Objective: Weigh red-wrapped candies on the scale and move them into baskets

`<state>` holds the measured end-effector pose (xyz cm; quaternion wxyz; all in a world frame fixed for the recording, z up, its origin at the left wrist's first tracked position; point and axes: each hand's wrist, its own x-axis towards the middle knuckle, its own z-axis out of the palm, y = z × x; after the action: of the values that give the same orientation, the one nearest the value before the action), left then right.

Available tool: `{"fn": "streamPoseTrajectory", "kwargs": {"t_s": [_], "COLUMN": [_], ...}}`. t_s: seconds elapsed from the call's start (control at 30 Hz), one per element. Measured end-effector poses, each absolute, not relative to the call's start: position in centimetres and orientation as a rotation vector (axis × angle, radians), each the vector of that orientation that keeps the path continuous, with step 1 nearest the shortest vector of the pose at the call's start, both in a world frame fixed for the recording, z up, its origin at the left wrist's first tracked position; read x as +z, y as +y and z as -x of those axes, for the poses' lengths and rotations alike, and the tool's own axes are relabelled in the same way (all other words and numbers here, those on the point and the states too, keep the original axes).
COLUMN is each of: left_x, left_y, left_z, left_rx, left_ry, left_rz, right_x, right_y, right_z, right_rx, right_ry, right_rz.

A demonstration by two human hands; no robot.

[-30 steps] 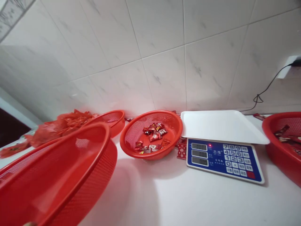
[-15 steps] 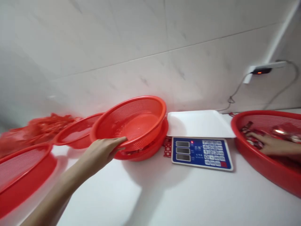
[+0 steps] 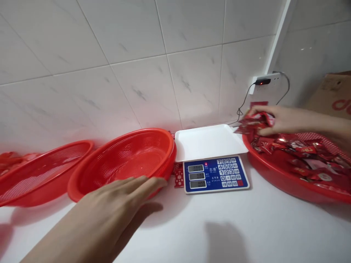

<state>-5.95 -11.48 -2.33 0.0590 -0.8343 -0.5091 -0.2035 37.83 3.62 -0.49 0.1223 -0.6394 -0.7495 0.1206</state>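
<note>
My right hand (image 3: 282,118) is closed around a bunch of red-wrapped candies (image 3: 256,124), raised over the left part of a large red basket (image 3: 265,179). Many more shiny red packets lie inside that basket. In front of an empty-looking red plastic basket (image 3: 142,155), my left hand (image 3: 120,201) is stretched out with its thumb apart, holding nothing. Whether its fingers touch the rim cannot be told. Between the two baskets sits a blue digital scale (image 3: 216,175), its display at zeros. The scale's white tray (image 3: 208,142) bears nothing.
Another red basket (image 3: 52,171) stands at the left, with red plastic bags (image 3: 11,160) behind it. A cardboard box (image 3: 329,93) is at the right. A cable runs from a wall socket (image 3: 270,82) down behind the scale. Red dotted packaging (image 3: 179,177) lies beside the scale.
My left hand has let go of the tilted basket, which has come down. My right hand has risen out of the candy basket with a bunch of candies. The view has turned rightward.
</note>
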Motion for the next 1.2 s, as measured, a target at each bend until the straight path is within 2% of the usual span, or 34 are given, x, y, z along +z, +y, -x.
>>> {"fn": "streamPoseTrajectory", "kwargs": {"t_s": [0.17, 0.43, 0.8, 1.2], "left_x": [1.3, 0.3, 0.1, 0.2], "left_y": [-8.7, -5.0, -4.1, -4.6], "left_z": [0.3, -0.7, 0.6, 1.6], "left_rx": [-0.662, -0.678, -0.775, -0.621], "left_ry": [-1.513, -1.668, -1.667, -1.573], "left_rz": [2.734, 2.733, 2.682, 2.524], "right_x": [0.4, -5.3, -7.4, -6.6], "right_y": [7.3, 11.0, 11.8, 11.0], "right_z": [-28.9, -22.5, -25.3, -25.6], "right_rx": [0.490, 0.737, 0.401, 0.346], "right_ry": [-2.261, -2.131, -1.762, -1.744], "right_rz": [1.506, 1.493, 1.290, 1.136]}}
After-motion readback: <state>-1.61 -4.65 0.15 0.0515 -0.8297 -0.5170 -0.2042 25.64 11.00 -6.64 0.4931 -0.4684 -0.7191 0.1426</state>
